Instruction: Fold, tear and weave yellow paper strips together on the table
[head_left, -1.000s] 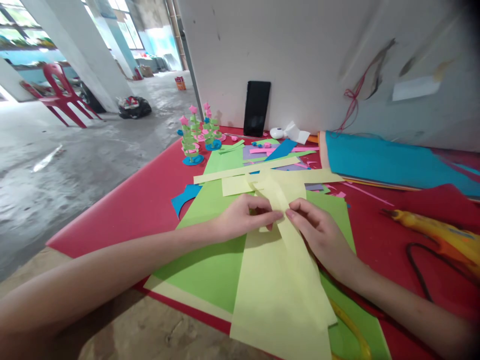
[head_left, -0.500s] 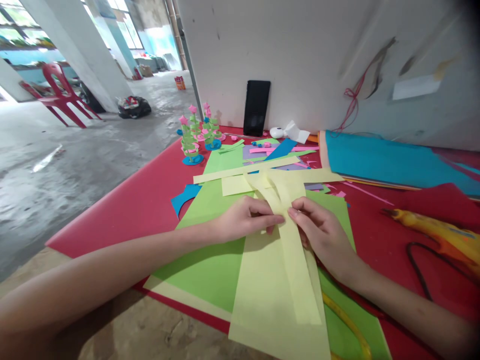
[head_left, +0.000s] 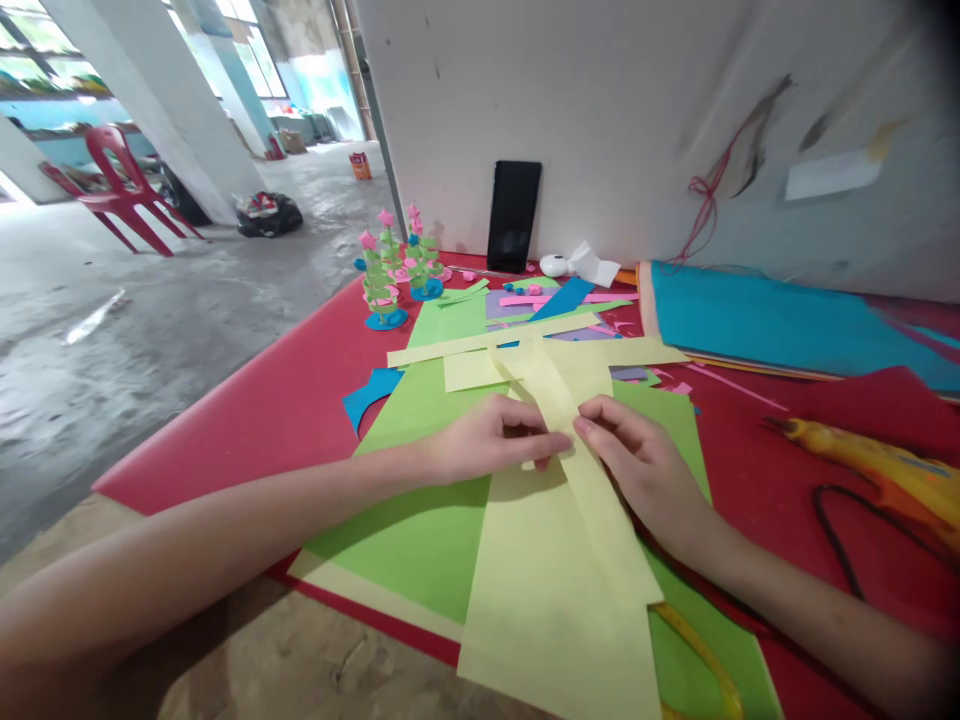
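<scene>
A pale yellow paper strip runs between my hands, its lower end slanting to the right. My left hand pinches the strip's left edge between thumb and fingers. On the other edge, my right hand grips the same strip, some of its fingers hidden behind the paper. Beneath lies a wider pale yellow sheet, on top of green paper. More pale yellow strips lie crosswise just beyond my hands.
Small paper trees stand at the back left. A phone leans against the wall. To the right lie a yellow glue gun and blue paper. Yellow-handled scissors are partly under the paper.
The strip's lower end has swung to the right and its upper part has turned slightly. Both hands stay almost in place, still holding it.
</scene>
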